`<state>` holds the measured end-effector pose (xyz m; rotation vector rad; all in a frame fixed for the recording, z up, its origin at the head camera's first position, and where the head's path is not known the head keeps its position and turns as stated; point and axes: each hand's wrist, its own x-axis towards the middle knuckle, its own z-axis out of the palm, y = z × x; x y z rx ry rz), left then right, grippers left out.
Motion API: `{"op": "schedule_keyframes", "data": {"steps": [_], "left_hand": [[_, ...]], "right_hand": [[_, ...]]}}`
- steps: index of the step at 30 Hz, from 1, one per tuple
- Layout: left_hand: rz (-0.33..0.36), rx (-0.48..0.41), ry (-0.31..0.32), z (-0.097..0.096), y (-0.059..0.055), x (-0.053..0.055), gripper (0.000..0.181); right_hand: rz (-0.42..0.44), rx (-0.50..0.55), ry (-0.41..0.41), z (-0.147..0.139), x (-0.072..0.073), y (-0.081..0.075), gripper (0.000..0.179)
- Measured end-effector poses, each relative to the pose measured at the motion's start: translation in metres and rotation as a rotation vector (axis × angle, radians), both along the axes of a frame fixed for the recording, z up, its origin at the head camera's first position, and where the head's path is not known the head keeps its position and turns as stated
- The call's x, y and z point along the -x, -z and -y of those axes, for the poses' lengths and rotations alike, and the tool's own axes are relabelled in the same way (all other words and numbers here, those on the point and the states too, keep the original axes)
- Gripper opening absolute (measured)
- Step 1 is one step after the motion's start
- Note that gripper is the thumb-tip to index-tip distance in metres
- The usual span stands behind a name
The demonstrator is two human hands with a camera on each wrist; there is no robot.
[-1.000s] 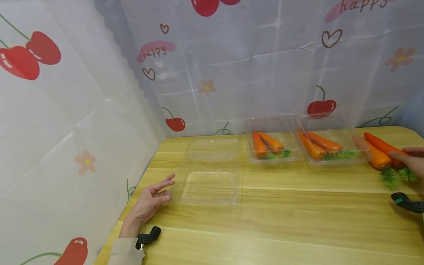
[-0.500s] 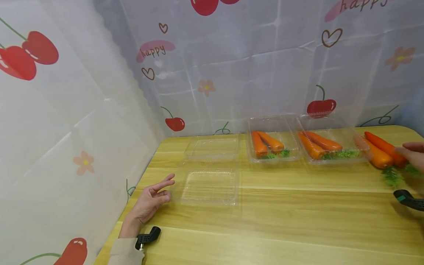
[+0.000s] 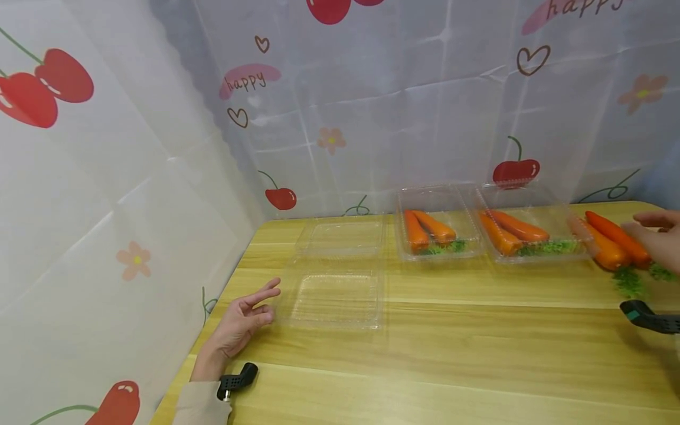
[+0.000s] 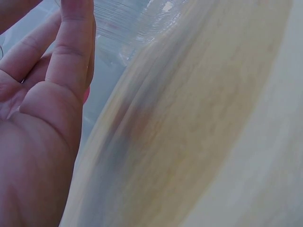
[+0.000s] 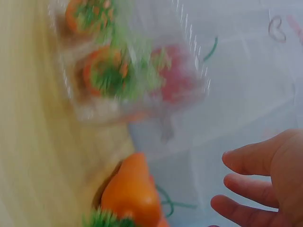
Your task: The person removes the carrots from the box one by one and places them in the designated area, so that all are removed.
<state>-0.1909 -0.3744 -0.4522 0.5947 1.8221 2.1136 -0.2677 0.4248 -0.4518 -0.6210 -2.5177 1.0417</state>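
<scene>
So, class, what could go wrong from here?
The right hand, by the loose carrots, might bump the filled box close beside them. Those carrots could also roll if nudged. The left hand, at the edge of the open clear container, could knock it askew.

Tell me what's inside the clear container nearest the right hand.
Two carrots with leafy green tops lie in that clear container, visible through the plastic. Their undersides and the container floor directly beneath them cannot be seen.
</scene>
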Motion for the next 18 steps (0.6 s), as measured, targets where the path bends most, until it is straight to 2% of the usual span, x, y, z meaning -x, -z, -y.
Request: {"op": "schedule_keyframes", "data": {"steps": [1,2,3,7,9,11,13,18], "left_hand": [[-0.003,0.0,0.002,0.0,0.0,0.0,0.051],[-0.005,0.0,0.004,0.0,0.0,0.0,0.051],[-0.005,-0.001,0.004,0.0,0.0,0.0,0.051],[-0.004,-0.001,0.004,0.0,0.0,0.0,0.051],[-0.001,0.0,0.001,0.0,0.0,0.0,0.051],[-0.002,0.001,0.002,-0.001,0.0,0.0,0.051],[0.01,0.009,-0.013,-0.001,0.0,-0.001,0.051],[0.014,0.021,-0.025,-0.001,-0.001,-0.001,0.052]], "right_hand": [[-0.014,-0.001,-0.037,-0.001,0.002,0.002,0.011],[-0.029,-0.007,-0.069,0.001,0.001,0.002,0.016],[-0.027,-0.001,-0.109,0.008,-0.001,-0.005,0.013],[0.058,-0.014,-0.17,0.052,-0.017,-0.047,0.057],[0.097,-0.004,-0.177,0.073,-0.026,-0.067,0.071],[0.099,0.003,-0.173,0.087,-0.032,-0.078,0.072],[0.064,0.011,-0.184,0.098,-0.035,-0.083,0.07],[-0.009,-0.012,-0.293,0.12,-0.038,-0.088,0.067]]}}
